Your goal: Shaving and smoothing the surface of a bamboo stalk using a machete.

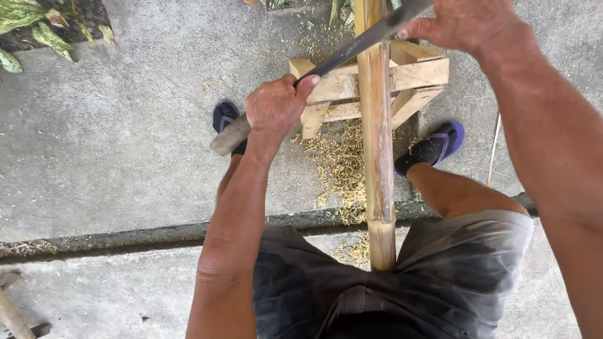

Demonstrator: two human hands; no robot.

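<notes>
Now both hands clamped on blade (pixel 352 47): left (pixel 274 108) at handle, right (pixel 468 24) at tip. Drawn across bamboo (pixel 377 144). Could slip, cutting thigh (pixel 458 194).

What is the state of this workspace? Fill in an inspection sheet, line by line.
Surface: grey concrete floor, with a dark seam crossing it.
Job's things: long yellow-brown bamboo pole lying over a small pale wooden stand; long dark-bladed knife laid across the pole.
Clutter: pale shavings scattered under the pole; wooden sticks at the lower left corner.
Grips: left hand closed on the knife's round wooden handle; right hand closed on the blade's far end.
Cables: nothing seen.
Surroundings: green leaves at the upper left; the person's feet in blue-strapped sandals.
</notes>
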